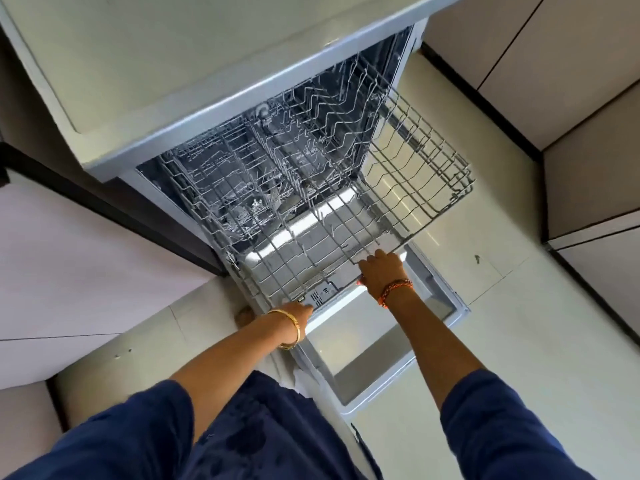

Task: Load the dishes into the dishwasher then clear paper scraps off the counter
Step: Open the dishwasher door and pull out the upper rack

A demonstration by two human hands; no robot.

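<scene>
Gripping the front rail of the empty dishwasher rack [346, 216] with both hands, apparently sliding it on its runners.

Sitting partly drawn out over the lowered dishwasher door [377, 344], the rack is holding no dishes yet, so loading looks not yet begun. The right hand [379, 268] is curling its fingers over the front wire; the left hand [300, 315] is reaching the same rail near its left corner, fingers mostly hidden, seemingly pinching it. Holding both ends is likely keeping the rack level. The worktop [180, 64] is showing above, with no scraps visible on the part in view.
</scene>
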